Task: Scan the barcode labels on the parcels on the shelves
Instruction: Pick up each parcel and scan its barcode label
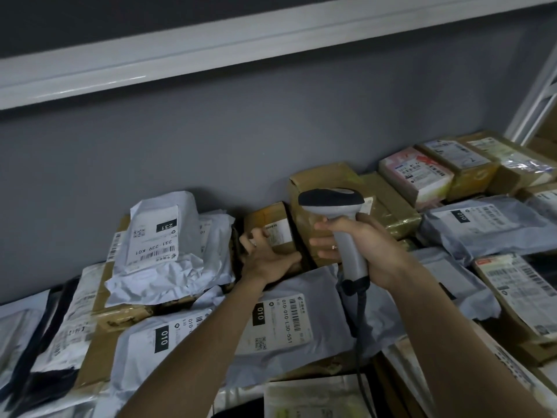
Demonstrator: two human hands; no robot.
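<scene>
Cardboard parcel [272, 233] at frame centre, gripped by the left hand [265, 254], sits just left of the right hand [361, 248] clasping the scanner [340, 224]

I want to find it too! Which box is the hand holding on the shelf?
Look along the grey wall to the middle of the parcel pile. The left hand holds a small brown box there, just left of the scanner in the right hand. Unlike the white bags beside it, it is cardboard with a pale label on top.

Labelled parcels [272, 233] crowd the shelf [18, 300]
</scene>
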